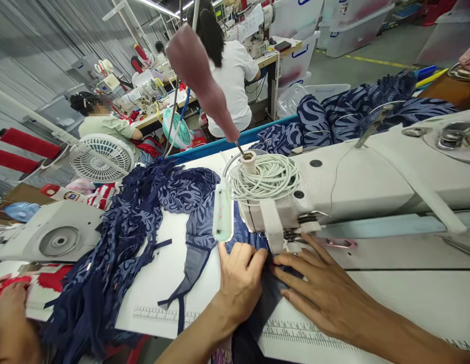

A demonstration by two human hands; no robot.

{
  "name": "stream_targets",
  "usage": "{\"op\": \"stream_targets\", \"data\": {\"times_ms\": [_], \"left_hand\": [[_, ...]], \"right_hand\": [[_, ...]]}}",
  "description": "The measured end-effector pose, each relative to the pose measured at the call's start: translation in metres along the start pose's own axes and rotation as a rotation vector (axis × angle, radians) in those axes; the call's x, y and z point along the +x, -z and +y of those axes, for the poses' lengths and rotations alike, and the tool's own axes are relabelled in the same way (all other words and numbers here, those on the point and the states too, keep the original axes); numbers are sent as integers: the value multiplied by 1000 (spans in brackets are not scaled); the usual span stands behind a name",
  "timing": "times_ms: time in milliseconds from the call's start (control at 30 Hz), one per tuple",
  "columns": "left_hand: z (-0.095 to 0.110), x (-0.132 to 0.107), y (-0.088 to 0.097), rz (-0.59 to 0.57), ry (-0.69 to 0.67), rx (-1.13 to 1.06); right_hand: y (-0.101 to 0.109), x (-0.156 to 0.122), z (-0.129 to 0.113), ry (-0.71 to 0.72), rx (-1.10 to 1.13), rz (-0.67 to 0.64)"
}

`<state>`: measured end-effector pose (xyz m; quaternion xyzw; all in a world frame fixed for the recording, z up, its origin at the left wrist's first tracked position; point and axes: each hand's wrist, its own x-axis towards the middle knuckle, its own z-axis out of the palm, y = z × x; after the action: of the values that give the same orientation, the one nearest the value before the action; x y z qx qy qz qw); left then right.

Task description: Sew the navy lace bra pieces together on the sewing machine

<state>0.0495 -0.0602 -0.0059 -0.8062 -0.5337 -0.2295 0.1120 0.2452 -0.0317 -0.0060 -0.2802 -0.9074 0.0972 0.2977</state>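
Note:
A navy patterned bra (200, 227) with a sheer mesh wing lies across the white sewing table, running under the sewing machine (272, 225). My left hand (242, 278) is closed just left of the needle area, its curled fingers gripping the navy fabric. Beside it, my right hand (314, 290) lies flat with fingers stretched out, pressing dark mesh (270, 298) near the presser foot. The right fingertips reach close under the machine head. The needle and the stitching point are mostly hidden by the machine and my fingers.
A coil of pale cord (270, 177) and a screwdriver (204, 81) sit atop the machine head. Piled navy pieces (121, 242) hang off the left edge; bundled navy pieces (333, 119) lie behind. Printed rulers (303, 333) mark the front. A co-worker's hand (12, 303) handles red fabric at left.

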Motion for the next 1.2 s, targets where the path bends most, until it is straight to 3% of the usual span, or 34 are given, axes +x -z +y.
{"op": "stream_targets", "data": {"times_ms": [167, 367, 467, 567, 700, 800, 933, 1100, 1200], "left_hand": [[6, -3, -3, 22, -57, 83], [-13, 14, -3, 0, -169, 114], [-9, 18, -6, -67, -51, 83], [-4, 10, -7, -37, 52, 58], [-17, 0, 0, -48, 97, -137], [-26, 2, 3, -15, 3, -150], [-23, 6, -3, 3, -151, -25], [-21, 4, -4, 28, -87, -141], [-19, 2, -4, -6, -120, -99]], "right_hand": [[-4, -4, 4, -18, -32, -2], [-11, -2, 5, -20, -85, -5], [-10, 0, 5, -37, -65, -25], [-8, 0, 4, -26, -68, -23], [-7, -3, 3, -4, -84, 19], [-9, -3, 2, -3, -56, -5], [-9, -5, 1, -25, 3, -13], [-4, -4, 3, 26, -5, 8], [-2, -2, 3, 38, -22, 0]]}}
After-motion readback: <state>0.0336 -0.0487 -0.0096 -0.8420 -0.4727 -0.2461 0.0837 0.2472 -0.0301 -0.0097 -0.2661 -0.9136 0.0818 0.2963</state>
